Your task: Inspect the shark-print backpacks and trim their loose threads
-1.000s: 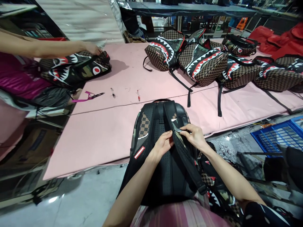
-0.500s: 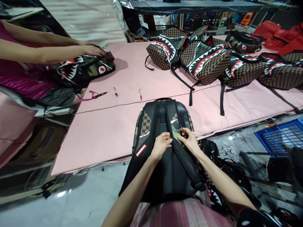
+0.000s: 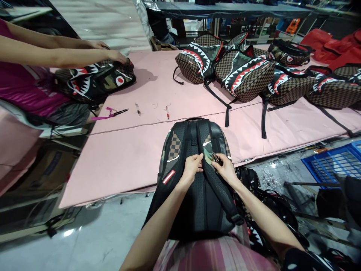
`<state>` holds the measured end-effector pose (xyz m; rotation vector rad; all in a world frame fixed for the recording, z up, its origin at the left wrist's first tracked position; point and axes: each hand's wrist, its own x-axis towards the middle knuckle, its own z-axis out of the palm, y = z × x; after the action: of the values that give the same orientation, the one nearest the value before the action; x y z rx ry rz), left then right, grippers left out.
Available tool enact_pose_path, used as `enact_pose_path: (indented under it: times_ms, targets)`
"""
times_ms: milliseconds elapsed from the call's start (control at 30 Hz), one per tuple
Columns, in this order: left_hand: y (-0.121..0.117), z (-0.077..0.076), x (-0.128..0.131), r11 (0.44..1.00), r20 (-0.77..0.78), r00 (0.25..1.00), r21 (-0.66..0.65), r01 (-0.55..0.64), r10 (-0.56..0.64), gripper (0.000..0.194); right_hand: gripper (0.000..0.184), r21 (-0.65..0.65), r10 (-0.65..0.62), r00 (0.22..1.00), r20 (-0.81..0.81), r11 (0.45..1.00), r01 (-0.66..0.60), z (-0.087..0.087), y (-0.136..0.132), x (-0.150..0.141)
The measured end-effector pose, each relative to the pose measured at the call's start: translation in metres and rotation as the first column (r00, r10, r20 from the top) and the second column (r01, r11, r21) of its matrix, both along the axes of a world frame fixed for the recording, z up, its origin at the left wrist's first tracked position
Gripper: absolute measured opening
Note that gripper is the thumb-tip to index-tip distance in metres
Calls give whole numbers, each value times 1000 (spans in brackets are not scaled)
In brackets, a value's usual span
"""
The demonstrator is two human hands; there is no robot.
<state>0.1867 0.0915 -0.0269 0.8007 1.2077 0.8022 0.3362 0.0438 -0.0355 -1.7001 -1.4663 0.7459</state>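
A black backpack (image 3: pixel 194 195) leans against the table edge with its back panel and straps facing me. At the inner edge of its right shoulder strap (image 3: pixel 210 171), my left hand (image 3: pixel 192 168) is closed, thumb and fingers pinching the strap edge. My right hand (image 3: pixel 226 170) is closed around small dark thread snips (image 3: pixel 217 159), their tips over the camouflage patch on that strap. Any thread there is too fine to make out. The left strap (image 3: pixel 176 162) carries a checkered patch and a red-and-white label.
Several shark-mouth backpacks (image 3: pixel 245 77) lie on the pink-covered table (image 3: pixel 126 158). Purple-tied scissors (image 3: pixel 113 113) and small tools rest at its middle. At left, a co-worker's hands (image 3: pixel 117 56) touch another backpack (image 3: pixel 96 81). A blue crate (image 3: pixel 332 162) and more bags stand right.
My left fingers have drawn slightly left and turned upward at the strap. The snips in my right hand have tilted. The co-worker's hands have shifted on their backpack.
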Motion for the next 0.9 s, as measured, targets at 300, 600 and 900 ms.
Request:
enact_pose_path:
  times_ms: [300, 600, 900]
  targets:
    - [0, 2, -8, 998, 26, 998, -13, 60, -60, 33, 27, 4, -11, 840, 543, 1000, 10, 37, 3, -12]
    - [-1, -4, -6, 999, 23, 999, -11, 37, -36, 31, 23, -94, 113, 640, 760, 994, -64, 57, 3, -29]
    - [-4, -2, -7, 999, 23, 998, -3, 54, -54, 38, 23, -98, 133, 667, 733, 991, -90, 50, -19, -20]
